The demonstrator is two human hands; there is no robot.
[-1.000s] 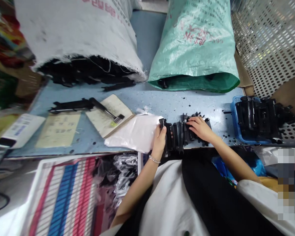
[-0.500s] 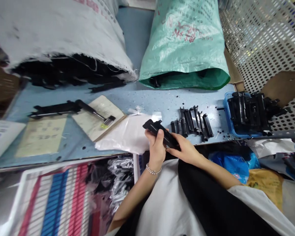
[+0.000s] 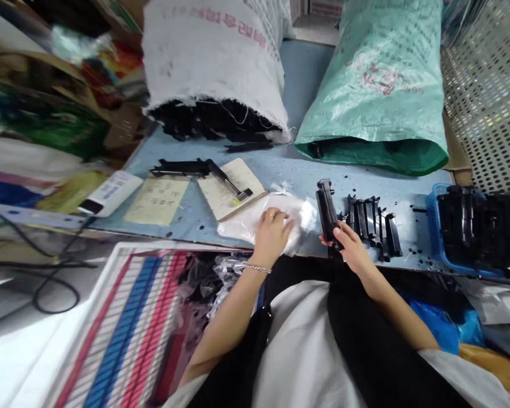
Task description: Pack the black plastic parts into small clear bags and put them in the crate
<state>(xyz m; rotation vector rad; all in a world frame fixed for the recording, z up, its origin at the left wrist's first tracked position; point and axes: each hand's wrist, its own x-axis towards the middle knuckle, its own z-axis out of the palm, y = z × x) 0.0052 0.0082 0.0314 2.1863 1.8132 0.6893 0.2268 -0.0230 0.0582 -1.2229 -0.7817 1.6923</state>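
My right hand (image 3: 349,245) holds a long black plastic part (image 3: 327,207) upright by its lower end, over the front of the bench. My left hand (image 3: 273,233) rests on a stack of clear plastic bags (image 3: 238,229), fingers apart and slightly bent. Beside the held part, several smaller black plastic pieces (image 3: 369,218) lie in a row on the bench. Left of the bags lies a pale block (image 3: 225,204), with a black-handled tool (image 3: 225,178) across it. Another long black part (image 3: 178,168) lies by the tool's handle.
A white woven sack (image 3: 212,62) and a green sack (image 3: 374,107), both open towards me, lie at the back with black parts inside. To the right stands a blue basket (image 3: 437,226) full of black parts. A striped crate (image 3: 123,317) sits below the bench edge.
My left hand has let go of the black plastic part and moved left onto the clear bags. My right hand keeps the part, now turned upright. The view has swung left.
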